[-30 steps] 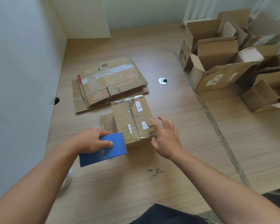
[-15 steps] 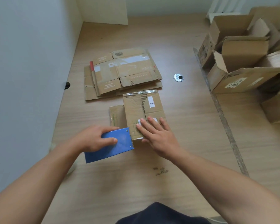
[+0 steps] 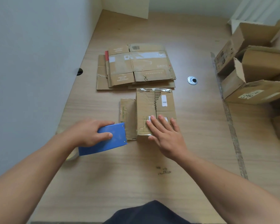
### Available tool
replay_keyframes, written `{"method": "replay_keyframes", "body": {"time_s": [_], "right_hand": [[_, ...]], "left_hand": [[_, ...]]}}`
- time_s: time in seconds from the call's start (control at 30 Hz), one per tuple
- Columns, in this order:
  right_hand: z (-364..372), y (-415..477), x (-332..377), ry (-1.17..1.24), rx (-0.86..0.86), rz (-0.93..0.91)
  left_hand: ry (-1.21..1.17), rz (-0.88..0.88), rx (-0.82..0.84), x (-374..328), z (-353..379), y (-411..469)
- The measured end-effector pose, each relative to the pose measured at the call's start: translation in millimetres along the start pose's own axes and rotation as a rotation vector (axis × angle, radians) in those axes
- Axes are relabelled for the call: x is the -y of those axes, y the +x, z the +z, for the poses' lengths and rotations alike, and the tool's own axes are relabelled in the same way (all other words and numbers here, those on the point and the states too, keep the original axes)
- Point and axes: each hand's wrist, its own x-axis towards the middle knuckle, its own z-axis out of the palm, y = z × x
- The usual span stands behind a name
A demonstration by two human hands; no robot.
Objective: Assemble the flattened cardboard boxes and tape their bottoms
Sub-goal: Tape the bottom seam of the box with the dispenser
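Observation:
A small cardboard box (image 3: 153, 107) stands bottom up on the wooden table (image 3: 120, 178), its two bottom flaps closed and a side flap lying out to the left. My right hand (image 3: 166, 135) presses flat on the near end of those flaps, fingers straight. My left hand (image 3: 89, 132) grips a blue tape dispenser (image 3: 110, 141) just left of the box, its front edge beside the loose flap. A stack of flattened boxes (image 3: 136, 67) lies behind the small box.
Several assembled open boxes (image 3: 255, 65) crowd the right side of the table. A round metal grommet (image 3: 192, 80) sits between them and the flat stack. A white wall (image 3: 31, 62) runs along the left. A seam strip (image 3: 231, 123) crosses the table on the right.
My right hand came down from hovering and now presses on the box's flaps. My left hand with the dispenser stays beside the box. The camera tilted slightly.

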Motion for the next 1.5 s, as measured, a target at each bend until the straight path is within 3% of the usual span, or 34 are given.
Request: {"method": "replay_keyframes", "body": {"time_s": [0.3,0.8,1.07,1.2,1.33,1.5], "right_hand": [[1,6,1,0.065,0.16,0.093],[-4,14,5,0.182,0.191,0.152],[-8,17,7,0.276,0.22,0.173],[-16,18,1,0.324,0.29,0.12],[-24,15,-3,0.292,0.344,0.051],[-27,-5,-4,0.215,0.295,-0.016]], "left_hand": [[0.256,-0.086,-0.192,-33,21,20],[0.399,-0.167,-0.365,-88,44,15],[0.275,-0.25,-0.316,-82,72,18],[0.092,-0.316,-0.335,-54,88,-1],[-0.127,-0.424,-0.321,-28,104,-22],[-0.171,-0.45,-0.348,-15,113,-31]]}}
